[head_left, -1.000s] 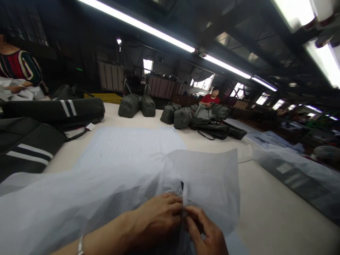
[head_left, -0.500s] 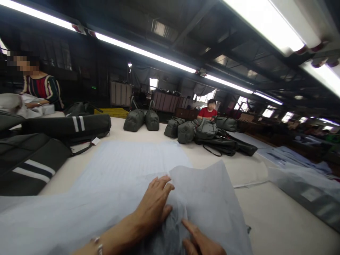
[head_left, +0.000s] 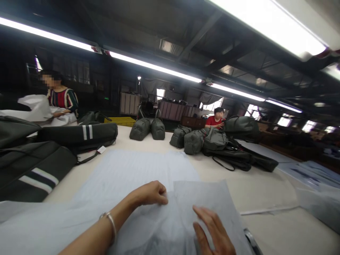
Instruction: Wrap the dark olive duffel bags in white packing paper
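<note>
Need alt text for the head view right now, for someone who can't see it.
Both hands rest on a translucent white bag on a worktable: the left hand pinches its edge, the right hand lies flat and open. Dark duffel bags lie beyond.

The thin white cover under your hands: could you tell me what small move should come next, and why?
Probably slide the right hand outward to flatten the white cover. It lies open and flat on the sheet, while the left hand curls at the edge where two layers meet, with loose folds nearer the wrist. The dark thing beneath shows only faintly.
</note>
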`<state>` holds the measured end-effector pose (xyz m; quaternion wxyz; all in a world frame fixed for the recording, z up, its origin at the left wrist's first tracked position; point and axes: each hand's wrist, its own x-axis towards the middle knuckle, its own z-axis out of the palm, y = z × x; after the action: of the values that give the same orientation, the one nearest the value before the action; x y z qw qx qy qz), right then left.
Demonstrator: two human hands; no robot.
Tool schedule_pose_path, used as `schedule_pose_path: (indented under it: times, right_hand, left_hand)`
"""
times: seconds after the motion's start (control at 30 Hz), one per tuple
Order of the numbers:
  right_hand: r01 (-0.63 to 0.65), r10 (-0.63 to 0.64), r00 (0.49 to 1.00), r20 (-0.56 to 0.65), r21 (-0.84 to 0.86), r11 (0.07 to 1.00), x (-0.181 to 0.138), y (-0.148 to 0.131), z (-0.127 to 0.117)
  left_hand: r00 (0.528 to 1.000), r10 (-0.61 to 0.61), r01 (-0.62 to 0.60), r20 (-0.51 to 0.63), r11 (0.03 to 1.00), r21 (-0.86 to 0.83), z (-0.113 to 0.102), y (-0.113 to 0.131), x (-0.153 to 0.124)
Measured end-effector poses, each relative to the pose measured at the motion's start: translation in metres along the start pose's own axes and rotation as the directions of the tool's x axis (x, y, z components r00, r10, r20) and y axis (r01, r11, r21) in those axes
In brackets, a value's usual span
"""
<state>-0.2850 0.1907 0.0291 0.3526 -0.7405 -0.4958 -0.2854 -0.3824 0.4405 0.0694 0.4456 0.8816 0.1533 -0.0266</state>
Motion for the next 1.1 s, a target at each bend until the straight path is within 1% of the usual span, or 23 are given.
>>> schedule_pose_path:
  times: [0.07,0.1,0.13,0.17,0.2,0.23,0.27,0.3,0.33,0.37,0.47,0.5,0.57,0.7,0.77,0.83,0.87,0.93,0.97,1.0,1.03,1.07,1.1]
  right_hand:
    - [0.094,-0.097,0.994,-0.043,-0.068,0.993,0.029,0.010,0.009]
    - [0.097,-0.099,0.995,-0.021,-0.079,0.992,0.044,0.016,0.013]
    - [0.069,-0.067,0.997,0.036,-0.063,0.996,0.058,0.021,0.017]
    - [0.008,-0.005,0.991,0.134,-0.019,1.000,0.071,0.026,0.020]
    - [-0.083,0.069,0.960,0.271,0.040,0.996,0.083,0.029,0.021]
    - [-0.189,0.130,0.896,0.424,0.100,0.977,0.094,0.031,0.022]
    - [-0.297,0.167,0.812,0.559,0.150,0.943,0.102,0.032,0.021]
    - [-0.394,0.185,0.733,0.655,0.188,0.899,0.110,0.031,0.020]
    - [-0.465,0.185,0.681,0.708,0.223,0.857,0.115,0.030,0.019]
    - [-0.506,0.176,0.664,0.727,0.263,0.821,0.120,0.028,0.018]
    - [-0.522,0.126,0.707,0.696,0.393,0.756,0.126,0.023,0.026]
    - [-0.517,0.104,0.712,0.694,0.419,0.747,0.126,0.023,0.033]
    - [-0.496,0.069,0.701,0.710,0.416,0.762,0.119,0.025,0.052]
    - [-0.394,0.047,0.620,0.783,0.260,0.881,0.084,0.036,0.095]
    - [-0.380,0.046,0.563,0.825,0.209,0.901,0.062,0.041,0.108]
    - [-0.424,0.051,0.498,0.866,0.192,0.885,0.042,0.045,0.114]
    - [-0.453,0.049,0.471,0.881,0.193,0.870,0.035,0.047,0.116]
    - [-0.483,0.019,0.451,0.892,0.226,0.846,0.027,0.049,0.117]
    - [-0.485,-0.009,0.451,0.892,0.254,0.837,0.026,0.050,0.118]
    - [-0.484,-0.036,0.454,0.890,0.280,0.829,0.026,0.051,0.119]
    - [-0.484,-0.058,0.453,0.889,0.300,0.822,0.027,0.052,0.120]
    - [-0.484,-0.075,0.452,0.889,0.315,0.816,0.028,0.052,0.121]
    - [-0.486,-0.081,0.457,0.886,0.325,0.812,0.029,0.051,0.121]
  left_hand:
    - [1.000,-0.021,0.021,0.008,0.999,-0.023,0.001,0.001,0.002]
    - [1.000,-0.029,0.030,0.008,0.999,-0.029,0.002,0.003,0.004]
    - [0.999,-0.039,0.039,0.007,0.999,-0.032,0.003,0.005,0.005]
    - [0.999,-0.050,0.050,0.004,0.998,-0.033,0.004,0.007,0.007]
    - [0.998,-0.065,0.065,0.000,0.997,-0.034,0.005,0.009,0.008]
    - [0.997,-0.082,0.082,-0.006,0.996,-0.037,0.006,0.010,0.009]
    - [0.995,-0.102,0.102,-0.011,0.994,-0.042,0.007,0.011,0.011]
    - [0.992,-0.125,0.124,-0.017,0.991,-0.048,0.009,0.011,0.012]
    - [0.989,-0.146,0.144,-0.022,0.988,-0.056,0.010,0.010,0.014]
    - [0.986,-0.166,0.164,-0.026,0.984,-0.063,0.012,0.009,0.015]
    - [0.975,-0.219,0.217,-0.019,0.973,-0.074,0.019,0.005,0.020]
    - [0.972,-0.236,0.234,-0.008,0.969,-0.073,0.022,0.004,0.021]
    - [0.963,-0.267,0.268,0.020,0.961,-0.067,0.027,0.000,0.024]
    - [0.950,-0.311,0.312,0.033,0.950,-0.003,0.035,-0.012,0.026]
    - [0.954,-0.299,0.299,0.011,0.953,0.051,0.036,-0.013,0.023]
    - [0.965,-0.251,0.257,-0.069,0.961,0.105,0.035,-0.004,0.015]
    - [0.973,-0.201,0.216,-0.117,0.967,0.138,0.035,0.002,0.009]
    - [0.988,-0.009,0.047,-0.152,0.966,0.253,0.040,0.014,-0.004]
    - [0.986,0.122,-0.078,-0.110,0.939,0.335,0.045,0.017,-0.010]
    - [0.968,0.249,-0.213,-0.033,0.882,0.421,0.052,0.016,-0.016]
    - [0.935,0.349,-0.330,0.058,0.799,0.502,0.061,0.011,-0.021]
    - [0.901,0.411,-0.410,0.135,0.710,0.573,0.070,0.004,-0.026]
    - [0.881,0.439,-0.444,0.179,0.633,0.634,0.080,-0.005,-0.030]
